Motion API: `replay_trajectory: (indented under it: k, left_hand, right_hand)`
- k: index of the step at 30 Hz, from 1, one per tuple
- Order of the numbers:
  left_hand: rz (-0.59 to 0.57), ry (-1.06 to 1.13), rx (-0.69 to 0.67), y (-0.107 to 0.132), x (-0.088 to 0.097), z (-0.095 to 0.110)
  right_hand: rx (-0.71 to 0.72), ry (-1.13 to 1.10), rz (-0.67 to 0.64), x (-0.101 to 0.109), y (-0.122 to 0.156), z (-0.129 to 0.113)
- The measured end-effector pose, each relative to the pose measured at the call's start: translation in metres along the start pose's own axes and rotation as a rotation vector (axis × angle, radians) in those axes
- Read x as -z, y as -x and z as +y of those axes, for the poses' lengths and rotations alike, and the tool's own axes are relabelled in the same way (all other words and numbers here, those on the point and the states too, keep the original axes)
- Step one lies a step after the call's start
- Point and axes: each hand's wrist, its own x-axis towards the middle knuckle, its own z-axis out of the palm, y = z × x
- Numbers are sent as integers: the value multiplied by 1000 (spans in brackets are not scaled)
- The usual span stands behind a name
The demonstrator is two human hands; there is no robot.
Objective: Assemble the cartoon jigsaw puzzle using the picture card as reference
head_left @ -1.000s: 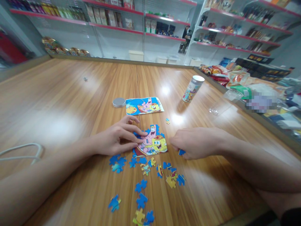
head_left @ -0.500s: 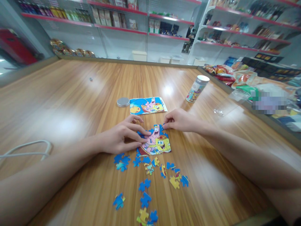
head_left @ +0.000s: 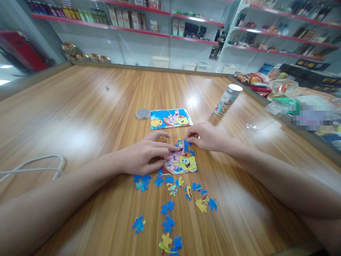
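Observation:
A partly assembled cartoon jigsaw (head_left: pixel 182 163) lies on the wooden table (head_left: pixel 80 117). My left hand (head_left: pixel 145 154) rests on its left side, fingers stretched out and pressing the joined pieces flat. My right hand (head_left: pixel 205 137) is at the puzzle's top edge, fingertips pinched on a small blue puzzle piece (head_left: pixel 188 143) against the assembled part. Several loose blue and yellow pieces (head_left: pixel 173 199) are scattered on the table nearer to me. A printed reference picture (head_left: pixel 170 119) lies just beyond the puzzle.
A round metal lid (head_left: pixel 143 113) sits beside the picture. A printed can (head_left: pixel 227 99) with a white top stands to the right. A white cable (head_left: pixel 34 165) curls at the left. Snack bags (head_left: pixel 255 80) pile past the table's right edge. Store shelves (head_left: pixel 138 30) run behind.
My right hand came up from the table right of the puzzle to its top edge with a blue piece. My left hand stayed on the puzzle, fingers reaching a little further right.

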Motion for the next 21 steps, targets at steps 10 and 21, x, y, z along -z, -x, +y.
replay_trajectory:
  k: [10,21]
  left_hand:
    - [-46,-17,-13,0,-1,1]
    - [-59,-16,-19,-2,2,2]
  right_hand:
    - [-81,-31,-2,0,2,-2]
    - [-159,-87,34,-6,-3,5]
